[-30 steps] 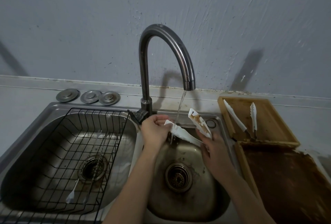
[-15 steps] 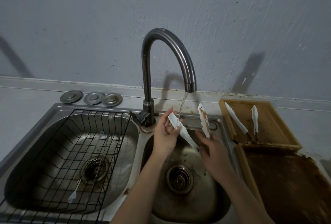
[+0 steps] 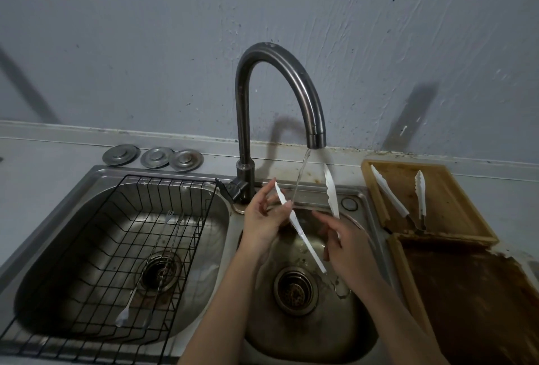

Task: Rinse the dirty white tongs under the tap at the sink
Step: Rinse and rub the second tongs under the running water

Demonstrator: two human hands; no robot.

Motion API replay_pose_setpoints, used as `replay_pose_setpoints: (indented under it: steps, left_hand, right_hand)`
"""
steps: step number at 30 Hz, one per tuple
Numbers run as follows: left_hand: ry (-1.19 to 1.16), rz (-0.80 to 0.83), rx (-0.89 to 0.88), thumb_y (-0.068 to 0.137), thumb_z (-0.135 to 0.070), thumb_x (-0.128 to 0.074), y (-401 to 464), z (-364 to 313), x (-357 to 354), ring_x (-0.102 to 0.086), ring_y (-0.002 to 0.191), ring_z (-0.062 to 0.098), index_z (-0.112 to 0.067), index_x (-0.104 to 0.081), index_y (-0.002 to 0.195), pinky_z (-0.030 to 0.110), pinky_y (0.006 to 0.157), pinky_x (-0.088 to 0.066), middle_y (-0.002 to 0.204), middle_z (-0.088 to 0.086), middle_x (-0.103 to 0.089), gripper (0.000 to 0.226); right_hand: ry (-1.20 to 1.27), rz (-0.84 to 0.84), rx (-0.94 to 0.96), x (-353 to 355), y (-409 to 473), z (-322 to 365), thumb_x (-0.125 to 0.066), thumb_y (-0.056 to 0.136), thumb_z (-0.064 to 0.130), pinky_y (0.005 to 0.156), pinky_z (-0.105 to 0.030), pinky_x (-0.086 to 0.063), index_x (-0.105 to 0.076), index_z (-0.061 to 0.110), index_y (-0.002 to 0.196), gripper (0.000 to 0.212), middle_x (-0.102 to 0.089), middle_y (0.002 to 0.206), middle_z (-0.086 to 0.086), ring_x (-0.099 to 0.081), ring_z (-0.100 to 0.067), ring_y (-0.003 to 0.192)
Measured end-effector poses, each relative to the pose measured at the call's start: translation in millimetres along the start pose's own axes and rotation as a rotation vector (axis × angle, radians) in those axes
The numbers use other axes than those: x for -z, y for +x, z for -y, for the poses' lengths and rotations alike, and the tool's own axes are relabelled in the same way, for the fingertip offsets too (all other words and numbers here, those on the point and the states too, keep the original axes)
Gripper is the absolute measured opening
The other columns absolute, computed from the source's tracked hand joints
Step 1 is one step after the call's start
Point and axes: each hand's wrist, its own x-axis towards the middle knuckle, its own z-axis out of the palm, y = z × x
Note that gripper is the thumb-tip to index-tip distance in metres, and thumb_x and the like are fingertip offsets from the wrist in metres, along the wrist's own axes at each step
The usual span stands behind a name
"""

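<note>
Grey plaster wall behind, and below it a pale table [image 3: 43, 157] carrying a steel double sink [image 3: 233, 236]. Far left on the table lie three round metal plugs [image 3: 153, 157]. Left basin holds a black wire rack [image 3: 116, 248] with a long thin utensil [image 3: 145, 274] lying in it; I cannot tell exactly what it is.

Between the basins rises the dark tap [image 3: 280, 84], its spout over the right basin, with a thin stream of water [image 3: 300, 178] running down.

I hold the tongs [image 3: 300, 233] over the right basin, spread open in a V. My left hand [image 3: 262, 218] grips the left blade near its tip, thumb and fingers closed on it. My right hand [image 3: 347, 245] is closed on the tongs lower down, where the right blade rises past my fingers toward the spout. The stream falls between the two blades, close to the left one; whether it touches the blade I cannot tell.

Right of the sink, a wooden tray [image 3: 455, 218] holds another pair of white tongs [image 3: 389, 194], and nearer sits a second, brown-stained tray [image 3: 478, 300].

My judgement: the rinse is under way but not finished. Water is on and the tongs are at the stream, yet I see no dirt clearly from this angle, so both blades still want passing through and checking, and the tap is still to shut.
</note>
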Motion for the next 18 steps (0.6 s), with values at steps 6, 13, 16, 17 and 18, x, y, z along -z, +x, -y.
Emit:
replay_pose_setpoints:
  steps: [6,13,16,17,18]
  left_hand:
    - [0.142,0.119,0.103,0.069,0.015,-0.071,5,8,3,-0.071,0.091,0.02,-0.031,-0.024,0.145,0.037,0.083,-0.057,0.107,0.011,-0.067,0.101]
    - [0.115,0.098,0.181,0.069,0.005,-0.076,17,-1,10,-0.073,0.084,0.031,-0.035,-0.041,0.12,0.037,0.066,-0.059,0.098,0.016,-0.071,0.074]
    - [0.077,-0.047,0.178,0.085,-0.007,-0.064,24,-5,11,-0.073,0.073,0.027,-0.018,-0.049,0.098,0.035,0.057,-0.057,0.083,0.011,-0.07,0.022]
    - [0.075,-0.076,0.167,0.087,-0.01,-0.062,25,-4,9,-0.073,0.071,0.026,-0.014,-0.051,0.095,0.036,0.058,-0.057,0.081,0.01,-0.07,0.014]
    - [0.076,-0.102,0.15,0.089,-0.011,-0.06,24,-2,8,-0.072,0.072,0.027,-0.012,-0.053,0.094,0.039,0.061,-0.058,0.081,0.01,-0.071,0.008]
  right_hand:
    - [-0.008,0.003,-0.033,-3,11,2,-0.042,0.091,-0.001,0.079,-0.02,-0.044,-0.057,0.025,0.125,0.045,-0.063,0.111,-0.003,-0.056,-0.008,0.089]
    - [-0.095,0.0,0.016,-4,12,-6,-0.045,0.089,-0.002,0.069,0.003,-0.034,-0.056,0.025,0.125,0.047,-0.064,0.11,-0.002,-0.049,0.002,0.087]
    - [-0.156,0.009,0.049,-3,7,-10,-0.047,0.088,-0.004,0.077,0.002,-0.032,-0.057,0.023,0.124,0.046,-0.065,0.113,-0.006,-0.05,-0.001,0.095]
    - [-0.163,0.005,0.06,-2,6,-11,-0.047,0.088,-0.004,0.084,-0.003,-0.034,-0.058,0.022,0.124,0.046,-0.064,0.116,-0.007,-0.052,-0.004,0.1]
    - [-0.169,0.001,0.077,-2,6,-10,-0.047,0.087,-0.005,0.09,-0.011,-0.039,-0.059,0.022,0.123,0.047,-0.062,0.119,-0.008,-0.054,-0.008,0.104]
